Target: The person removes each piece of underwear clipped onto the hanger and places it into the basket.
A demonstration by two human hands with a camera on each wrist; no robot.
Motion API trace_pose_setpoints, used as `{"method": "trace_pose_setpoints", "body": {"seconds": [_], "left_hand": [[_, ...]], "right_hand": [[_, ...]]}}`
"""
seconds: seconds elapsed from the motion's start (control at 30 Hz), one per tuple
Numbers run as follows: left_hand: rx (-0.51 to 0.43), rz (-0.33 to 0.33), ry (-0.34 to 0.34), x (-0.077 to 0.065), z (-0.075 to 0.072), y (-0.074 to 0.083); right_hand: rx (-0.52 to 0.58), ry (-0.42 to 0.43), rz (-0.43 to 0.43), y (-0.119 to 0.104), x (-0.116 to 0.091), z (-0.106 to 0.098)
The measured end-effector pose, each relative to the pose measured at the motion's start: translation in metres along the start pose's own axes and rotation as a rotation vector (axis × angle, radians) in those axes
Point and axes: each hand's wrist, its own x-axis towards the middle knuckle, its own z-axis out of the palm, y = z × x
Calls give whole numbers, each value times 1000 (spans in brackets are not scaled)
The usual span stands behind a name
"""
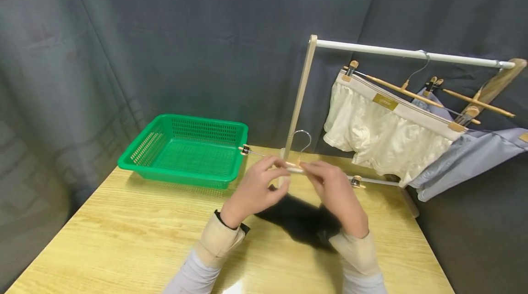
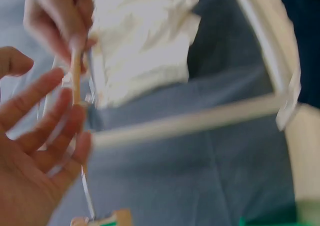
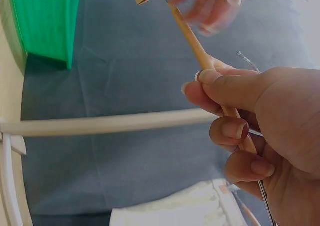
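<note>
My right hand (image 1: 337, 192) pinches the wooden bar of a clip hanger (image 3: 187, 35) between thumb and fingers, near the hook. The left hand (image 1: 259, 187) is at the other half of the bar, its fingers spread and loosely bent, not closed round it; in the left wrist view the fingertips (image 2: 75, 117) lie close to the wood. At the hanger's ends are a left clip (image 1: 245, 149) and a right clip (image 1: 356, 182), with no garment seen in them. Below both hands a black piece of cloth (image 1: 299, 218) lies on the table, partly hidden by the right forearm.
A green plastic basket (image 1: 194, 177) stands at the back left of the wooden table (image 1: 123, 230). On the right, a small clothes rack (image 1: 371, 48) carries cream shorts (image 1: 371, 122) and a light blue garment (image 1: 449, 166) on clip hangers. Dark curtains (image 1: 206, 33) enclose the table.
</note>
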Motion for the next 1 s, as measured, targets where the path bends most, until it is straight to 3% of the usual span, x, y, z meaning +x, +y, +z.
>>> {"method": "trace_pose_setpoints", "body": {"seconds": [0.07,0.2,0.3,0.5,0.6,0.77,0.87,1.0], "left_hand": [[33,-68,-84,-5,12,12],[97,-207,-325,-17,45,35],[118,-326,-455,-21,71,47],[360,-734,-632,-28,113,62],[403,-865,-656,-30,135,65],[410,-903,-717,-37,160,69],[471,-866,-749,-38,167,70],[500,-780,-737,-35,163,64]], "right_hand": [[3,14,27,2,-3,-4],[12,41,52,7,-8,-13],[19,48,61,11,-9,-20],[2,32,78,12,-10,-29],[-10,29,74,13,-11,-30],[-11,29,77,15,-13,-27],[-14,31,79,16,-13,-26],[-19,36,78,17,-10,-26]]}}
